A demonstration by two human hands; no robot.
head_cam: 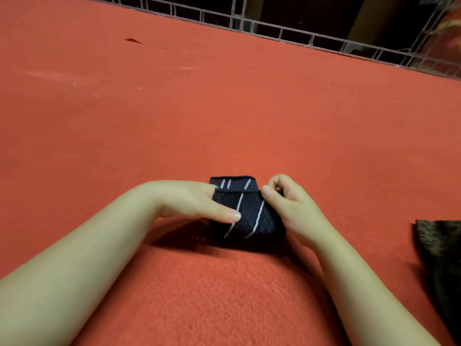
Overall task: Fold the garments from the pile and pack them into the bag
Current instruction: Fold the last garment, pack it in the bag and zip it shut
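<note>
Hands meet over a small folded dark navy knitted garment with slanted white stripes (245,211), which lies on the fuzzy red-orange carpet floor (199,295) near the middle of the view, a little toward 6 o'clock. The left hand (199,202) comes in from 8 o'clock; its thumb lies nearly straight across the top of the fabric, and the other fingers seem to be tucked under the garment's left edge, though they are hidden, so it appears to hold that side. The right hand (287,203) comes in from 4 o'clock with its fingers curled, thumb and forefinger pinching the garment's upper right corner at the folded edge. The garment shows two layers, a narrower band on the far side and a wider panel nearer the person. At 3 o'clock, well apart, a dark mottled brownish cloth (441,248) lies at the frame's edge. Along 12 to 2 o'clock runs a pale metal grid railing (282,28) bordering the carpet.
</note>
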